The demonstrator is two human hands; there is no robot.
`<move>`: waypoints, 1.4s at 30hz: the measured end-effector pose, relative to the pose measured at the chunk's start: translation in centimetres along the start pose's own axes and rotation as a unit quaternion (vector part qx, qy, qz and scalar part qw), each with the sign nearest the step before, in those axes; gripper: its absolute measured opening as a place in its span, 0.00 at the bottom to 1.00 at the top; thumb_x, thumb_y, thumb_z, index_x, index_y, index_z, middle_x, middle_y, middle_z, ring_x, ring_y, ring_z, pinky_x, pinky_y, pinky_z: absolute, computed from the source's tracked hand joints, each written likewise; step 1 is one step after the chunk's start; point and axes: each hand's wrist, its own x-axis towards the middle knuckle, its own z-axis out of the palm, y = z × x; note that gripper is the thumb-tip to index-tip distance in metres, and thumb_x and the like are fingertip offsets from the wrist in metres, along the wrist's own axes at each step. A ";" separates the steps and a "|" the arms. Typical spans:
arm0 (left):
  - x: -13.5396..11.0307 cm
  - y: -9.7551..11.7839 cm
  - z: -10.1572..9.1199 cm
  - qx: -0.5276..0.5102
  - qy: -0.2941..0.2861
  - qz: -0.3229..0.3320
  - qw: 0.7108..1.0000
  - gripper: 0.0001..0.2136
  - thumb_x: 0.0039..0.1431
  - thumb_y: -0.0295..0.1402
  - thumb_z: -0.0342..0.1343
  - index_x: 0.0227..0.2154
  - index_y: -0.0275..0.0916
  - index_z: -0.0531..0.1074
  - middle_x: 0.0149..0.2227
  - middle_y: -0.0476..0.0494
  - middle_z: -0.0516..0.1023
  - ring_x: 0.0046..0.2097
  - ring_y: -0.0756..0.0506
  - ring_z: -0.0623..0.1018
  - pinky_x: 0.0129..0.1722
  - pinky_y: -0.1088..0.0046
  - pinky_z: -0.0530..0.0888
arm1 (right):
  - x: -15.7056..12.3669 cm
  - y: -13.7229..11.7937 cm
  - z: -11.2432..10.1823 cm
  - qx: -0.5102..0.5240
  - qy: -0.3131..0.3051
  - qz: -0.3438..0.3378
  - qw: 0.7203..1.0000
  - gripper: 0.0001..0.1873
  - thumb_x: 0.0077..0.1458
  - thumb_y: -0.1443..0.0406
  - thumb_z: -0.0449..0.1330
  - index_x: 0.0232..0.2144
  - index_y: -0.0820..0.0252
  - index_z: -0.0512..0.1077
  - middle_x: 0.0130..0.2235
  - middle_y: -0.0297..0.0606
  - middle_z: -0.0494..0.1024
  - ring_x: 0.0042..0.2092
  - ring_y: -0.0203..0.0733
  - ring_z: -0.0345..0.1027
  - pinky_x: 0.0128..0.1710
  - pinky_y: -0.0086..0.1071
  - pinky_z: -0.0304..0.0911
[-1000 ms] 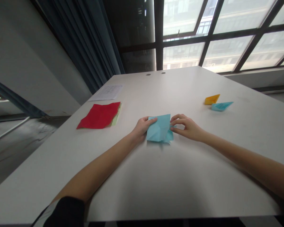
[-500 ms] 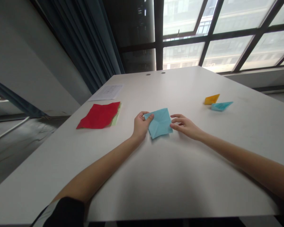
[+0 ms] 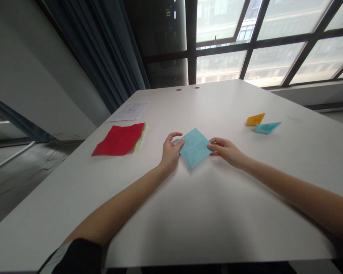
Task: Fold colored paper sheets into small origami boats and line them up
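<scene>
A light blue folded paper square [image 3: 194,147] lies flat like a diamond on the white table [image 3: 205,213]. My left hand [image 3: 170,151] pinches its left corner between thumb and fingers. My right hand [image 3: 226,150] pinches the right corner, fingers curled. Both forearms reach in from the near edge.
A stack of paper with a red sheet on top [image 3: 120,138] lies at the left. Behind it is a printed white sheet [image 3: 129,111]. An orange folded paper boat [image 3: 255,119] and a blue one [image 3: 266,127] sit at the right. Windows and a dark curtain stand beyond the table.
The blue paper was crumpled and partly raised between my hands; it is now spread flat as a diamond, and each hand has moved to an opposite corner.
</scene>
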 end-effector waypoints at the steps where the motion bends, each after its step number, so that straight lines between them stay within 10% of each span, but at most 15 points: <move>1: 0.0 0.0 -0.1 0.026 -0.012 -0.001 1.000 0.10 0.42 0.28 0.56 0.31 0.38 0.67 0.23 0.54 0.69 0.22 0.55 0.67 0.20 0.82 0.63 | 0.1 -0.1 -0.2 0.000 0.019 -0.001 1.000 0.14 0.42 0.57 0.64 0.28 0.59 0.68 0.27 0.31 0.72 0.31 0.33 0.66 0.33 0.29 0.63; 9: -1.0 -0.1 -0.2 0.297 -0.276 -0.055 0.912 0.15 0.44 0.25 0.51 0.36 0.36 0.75 0.21 0.52 0.67 0.21 0.55 0.64 0.21 0.80 0.62 | 1.6 0.6 -3.0 -0.165 0.105 -0.079 0.977 0.16 0.44 0.57 0.62 0.35 0.59 0.67 0.20 0.29 0.69 0.23 0.33 0.61 0.24 0.29 0.59; 14: -0.7 -0.6 -0.8 0.412 -0.254 0.017 0.875 0.16 0.50 0.30 0.51 0.42 0.35 0.74 0.25 0.50 0.71 0.24 0.54 0.67 0.26 0.78 0.63 | 1.4 0.7 -3.0 -0.352 0.165 -0.182 0.903 0.11 0.50 0.60 0.57 0.36 0.58 0.69 0.39 0.40 0.75 0.36 0.41 0.68 0.33 0.34 0.63; 22: -1.2 -0.7 -1.0 0.590 -0.239 0.120 0.762 0.14 0.57 0.39 0.47 0.39 0.42 0.75 0.27 0.46 0.74 0.33 0.46 0.72 0.33 0.73 0.67 | 0.2 0.7 -1.6 -0.533 0.002 -0.261 0.805 0.09 0.53 0.63 0.54 0.33 0.57 0.74 0.37 0.39 0.77 0.42 0.45 0.67 0.45 0.40 0.60; 30: -1.1 -1.1 -0.4 0.625 -0.262 0.266 0.686 0.09 0.56 0.37 0.50 0.34 0.39 0.71 0.46 0.39 0.71 0.49 0.41 0.68 0.50 0.63 0.64 | 0.6 1.7 -1.3 -0.534 -0.035 -0.264 0.803 0.10 0.52 0.66 0.54 0.35 0.56 0.74 0.39 0.39 0.78 0.43 0.45 0.69 0.46 0.40 0.61; 42: -0.4 -2.1 -0.5 0.680 -0.317 0.145 0.644 0.34 0.58 0.52 0.36 0.62 0.37 0.43 0.65 0.37 0.42 0.65 0.39 0.46 0.58 0.46 0.46 | 0.7 2.0 -0.9 -0.530 -0.042 -0.266 0.804 0.09 0.53 0.64 0.54 0.37 0.58 0.72 0.41 0.41 0.76 0.44 0.45 0.68 0.46 0.40 0.60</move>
